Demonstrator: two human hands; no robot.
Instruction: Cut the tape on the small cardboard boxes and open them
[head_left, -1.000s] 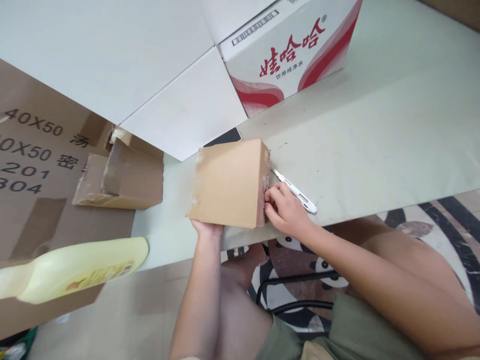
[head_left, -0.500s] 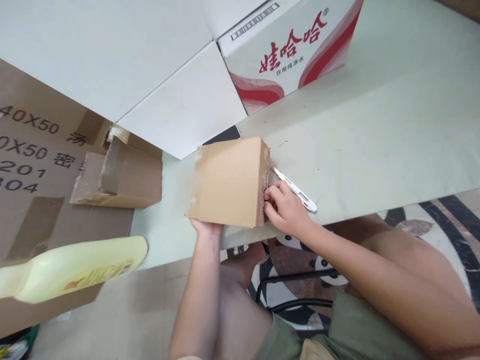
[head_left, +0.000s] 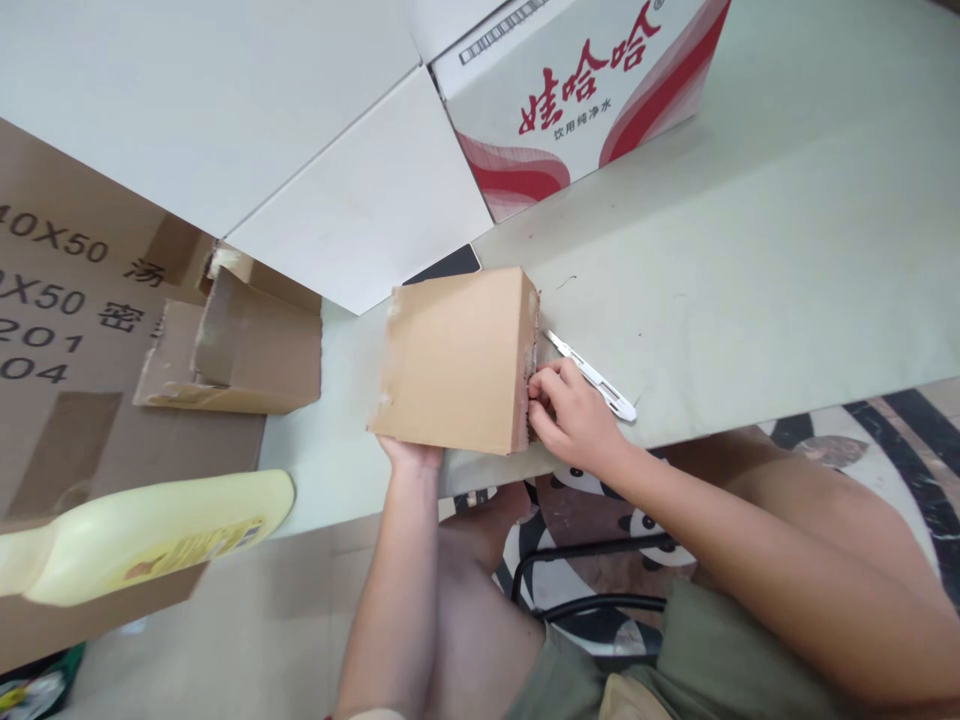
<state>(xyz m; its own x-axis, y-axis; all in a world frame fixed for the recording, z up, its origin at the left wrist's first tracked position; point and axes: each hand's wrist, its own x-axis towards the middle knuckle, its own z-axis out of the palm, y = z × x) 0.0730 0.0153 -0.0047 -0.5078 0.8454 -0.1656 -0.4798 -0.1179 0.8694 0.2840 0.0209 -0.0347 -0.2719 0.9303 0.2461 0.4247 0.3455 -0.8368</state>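
A small brown cardboard box (head_left: 454, 360) stands on the pale green table (head_left: 750, 270) near its front edge. My left hand (head_left: 409, 455) is under the box's near bottom edge; its fingers are hidden behind the box. My right hand (head_left: 570, 415) is pressed against the box's right side, its fingertips pinched at the torn edge there. A white utility knife (head_left: 592, 378) lies on the table just behind my right hand, not held.
An open, flattened brown box (head_left: 232, 345) lies to the left. A white carton with red print (head_left: 585, 90) and its white flaps (head_left: 300, 150) stand behind. A yellow bottle (head_left: 142, 540) lies on printed cardboard at the lower left. A dark phone corner (head_left: 446, 268) shows behind the box.
Almost nothing differs; the view has drifted slightly, and both hands stay at the box in the same places.
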